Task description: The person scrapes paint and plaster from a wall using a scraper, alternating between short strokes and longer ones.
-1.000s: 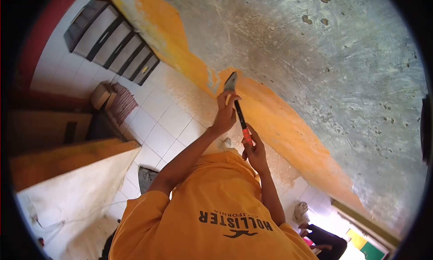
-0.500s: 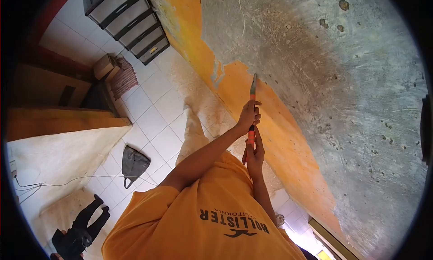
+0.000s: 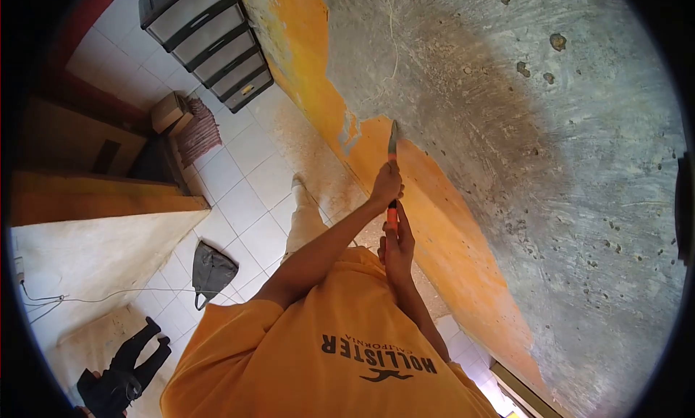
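Observation:
I hold a paint scraper (image 3: 392, 148) with a metal blade and an orange and black handle, its blade tip against the wall (image 3: 521, 150). My left hand (image 3: 387, 187) is closed around the upper handle just below the blade. My right hand (image 3: 397, 248) grips the lower end of the handle. The blade touches the edge where orange paint (image 3: 441, 222) meets bare grey plaster. My orange shirt (image 3: 326, 353) fills the bottom of the view.
White floor tiles (image 3: 246, 193) with paint dust lie along the wall's foot. A dark drawer unit (image 3: 210, 41) stands by the wall; a cardboard box (image 3: 167, 111), a grey bag (image 3: 211, 270), black clothing (image 3: 123, 364) and a cable (image 3: 72, 300) lie on the floor.
The scraper turned from flat-on to edge-on and both hands shifted along the wall to the paint edge. The view swung, bringing the grey bag and black clothing into sight.

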The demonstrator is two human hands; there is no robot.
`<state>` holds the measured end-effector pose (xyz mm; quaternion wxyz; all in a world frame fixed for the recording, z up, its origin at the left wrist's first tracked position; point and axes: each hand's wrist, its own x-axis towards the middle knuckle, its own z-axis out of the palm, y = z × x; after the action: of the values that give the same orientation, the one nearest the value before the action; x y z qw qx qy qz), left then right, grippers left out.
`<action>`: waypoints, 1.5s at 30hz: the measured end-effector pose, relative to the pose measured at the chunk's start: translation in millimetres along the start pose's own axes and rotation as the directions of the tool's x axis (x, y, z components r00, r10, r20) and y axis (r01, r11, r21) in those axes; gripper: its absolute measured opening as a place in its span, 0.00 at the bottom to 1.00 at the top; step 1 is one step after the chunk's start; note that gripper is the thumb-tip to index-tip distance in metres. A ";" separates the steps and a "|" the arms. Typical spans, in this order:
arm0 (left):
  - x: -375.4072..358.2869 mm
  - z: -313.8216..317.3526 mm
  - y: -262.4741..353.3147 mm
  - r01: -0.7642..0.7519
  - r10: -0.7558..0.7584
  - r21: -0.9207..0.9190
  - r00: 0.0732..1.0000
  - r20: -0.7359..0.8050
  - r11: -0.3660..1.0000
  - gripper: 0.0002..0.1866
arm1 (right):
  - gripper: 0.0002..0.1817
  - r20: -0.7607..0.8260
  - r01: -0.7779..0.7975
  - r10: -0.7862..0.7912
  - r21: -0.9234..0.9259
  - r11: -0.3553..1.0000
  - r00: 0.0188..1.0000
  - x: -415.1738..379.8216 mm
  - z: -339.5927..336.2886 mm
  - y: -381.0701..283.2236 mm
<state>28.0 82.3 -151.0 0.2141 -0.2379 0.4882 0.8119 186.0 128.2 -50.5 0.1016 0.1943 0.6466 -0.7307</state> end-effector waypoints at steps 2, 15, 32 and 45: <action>-1.1 -9.0 -3.3 0.012 -0.010 -0.034 0.998 0.065 0.999 0.17 | 0.32 0.004 -0.019 0.019 0.027 0.999 1.000 -1.7 4.3 3.9; -19.9 9.0 -6.6 -0.006 0.002 0.120 0.999 0.032 0.993 0.18 | 0.32 -0.022 0.053 -0.053 -0.011 0.999 0.998 -20.5 -4.8 4.8; -9.4 1.5 3.8 -0.056 0.053 0.141 0.998 0.027 0.988 0.21 | 0.32 -0.048 0.033 -0.033 -0.005 0.999 0.998 -3.2 8.7 4.1; -9.0 0.7 37.1 -0.080 0.086 0.175 0.996 -0.028 0.981 0.23 | 0.32 -0.042 0.068 -0.067 0.015 0.998 0.997 1.3 12.0 -4.3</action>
<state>13.5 65.9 -119.8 0.1913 -0.2122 0.5704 0.7701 181.3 117.2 -46.1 0.0619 0.1883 0.6487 -0.7348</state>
